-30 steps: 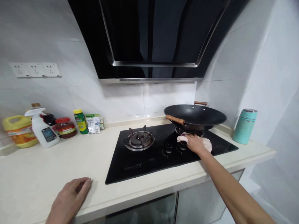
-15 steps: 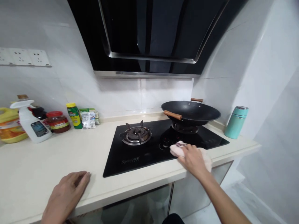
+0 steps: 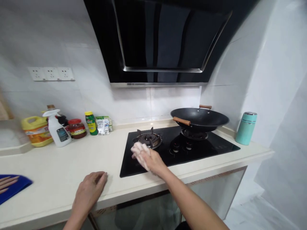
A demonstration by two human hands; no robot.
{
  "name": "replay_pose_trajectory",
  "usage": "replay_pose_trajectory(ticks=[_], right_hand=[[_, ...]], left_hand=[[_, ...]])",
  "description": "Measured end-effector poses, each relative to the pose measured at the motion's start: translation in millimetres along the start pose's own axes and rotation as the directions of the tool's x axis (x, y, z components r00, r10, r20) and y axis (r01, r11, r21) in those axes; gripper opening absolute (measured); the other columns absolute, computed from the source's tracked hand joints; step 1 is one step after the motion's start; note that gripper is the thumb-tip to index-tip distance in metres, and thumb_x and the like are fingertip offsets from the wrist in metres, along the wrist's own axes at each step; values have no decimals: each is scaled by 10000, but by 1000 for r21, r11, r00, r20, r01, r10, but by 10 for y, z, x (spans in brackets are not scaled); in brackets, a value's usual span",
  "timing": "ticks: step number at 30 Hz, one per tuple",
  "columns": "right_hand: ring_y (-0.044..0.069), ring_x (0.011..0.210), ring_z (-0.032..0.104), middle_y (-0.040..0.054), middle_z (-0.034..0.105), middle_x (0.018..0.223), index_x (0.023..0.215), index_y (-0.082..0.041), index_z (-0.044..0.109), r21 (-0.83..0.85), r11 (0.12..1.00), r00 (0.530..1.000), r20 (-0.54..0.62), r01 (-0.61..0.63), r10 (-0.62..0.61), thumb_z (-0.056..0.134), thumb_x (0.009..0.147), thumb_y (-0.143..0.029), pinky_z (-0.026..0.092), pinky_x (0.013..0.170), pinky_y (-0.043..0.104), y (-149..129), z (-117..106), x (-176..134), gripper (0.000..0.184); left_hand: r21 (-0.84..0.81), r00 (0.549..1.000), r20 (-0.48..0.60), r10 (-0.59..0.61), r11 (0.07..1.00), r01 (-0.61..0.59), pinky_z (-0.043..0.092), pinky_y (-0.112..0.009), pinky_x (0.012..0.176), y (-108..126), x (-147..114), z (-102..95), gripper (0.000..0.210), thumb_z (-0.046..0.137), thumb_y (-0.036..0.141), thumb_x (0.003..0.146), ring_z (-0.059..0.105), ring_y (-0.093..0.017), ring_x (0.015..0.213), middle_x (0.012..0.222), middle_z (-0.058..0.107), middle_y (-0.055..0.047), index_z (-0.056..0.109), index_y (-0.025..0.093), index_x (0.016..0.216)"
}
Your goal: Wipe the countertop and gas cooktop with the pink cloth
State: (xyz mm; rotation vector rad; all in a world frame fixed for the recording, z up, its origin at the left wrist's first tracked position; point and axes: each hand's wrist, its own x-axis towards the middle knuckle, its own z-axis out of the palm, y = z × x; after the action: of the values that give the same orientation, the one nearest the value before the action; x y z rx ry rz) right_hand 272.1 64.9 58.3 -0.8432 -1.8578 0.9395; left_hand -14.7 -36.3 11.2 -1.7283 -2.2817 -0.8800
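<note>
My right hand [image 3: 153, 161] is closed around a pale pinkish cloth [image 3: 141, 153]. The cloth is against the left front of the black glass gas stove [image 3: 165, 156], just in front of the left burner [image 3: 150, 139]. Part of the cloth is hidden under the fingers. My left hand [image 3: 90, 188] rests on the cream countertop [image 3: 107, 156], left of the stove. Its fingers are loosely bent with the thumb apart, and it holds nothing.
A black wok [image 3: 200, 119] sits on the right burner, near a turquoise flask [image 3: 246, 128]. Along the wall stand a spray bottle [image 3: 59, 129], an oil jug [image 3: 37, 132], a red-lidded jar [image 3: 76, 128] and a green bottle [image 3: 91, 123]. The range hood [image 3: 158, 41] hangs above.
My right hand has carried the cloth leftward across the stove, from the front right to near the left burner. My left hand stays on the counter. The view has shifted left, bringing in a blue item.
</note>
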Motion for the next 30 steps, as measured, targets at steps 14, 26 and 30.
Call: replay_pose_trajectory(ticks=[14, 26, 30], right_hand=[[320, 1356, 495, 201, 540, 1448, 1438, -146, 501, -193, 955, 953, -246, -227, 177, 562, 857, -412, 343, 1157, 513, 659, -1173, -119, 642], [257, 1143, 605, 125, 693, 1185, 1116, -187, 673, -727, 684, 972, 199, 60, 126, 320, 1053, -508, 391, 1041, 406, 328, -428, 8, 481], [239, 1117, 626, 108, 718, 1101, 1130, -156, 655, -805, 590, 948, 237, 68, 214, 427, 1042, -482, 344, 1129, 466, 411, -626, 328, 407]], left_hand=[[-7, 999, -11, 32, 999, -32, 508, -356, 894, 51, -56, -13, 431, 425, 472, 910, 687, -269, 1040, 1056, 785, -65, 783, 236, 950], [-26, 998, -38, 39, 999, -40, 503, -380, 915, -63, -35, 106, 418, 460, 546, 912, 673, -277, 1059, 1050, 774, -64, 756, 251, 933], [-38, 998, -40, 47, 998, -48, 504, -387, 927, -86, -41, 119, 414, 462, 548, 920, 675, -274, 1055, 1045, 772, -61, 748, 250, 937]])
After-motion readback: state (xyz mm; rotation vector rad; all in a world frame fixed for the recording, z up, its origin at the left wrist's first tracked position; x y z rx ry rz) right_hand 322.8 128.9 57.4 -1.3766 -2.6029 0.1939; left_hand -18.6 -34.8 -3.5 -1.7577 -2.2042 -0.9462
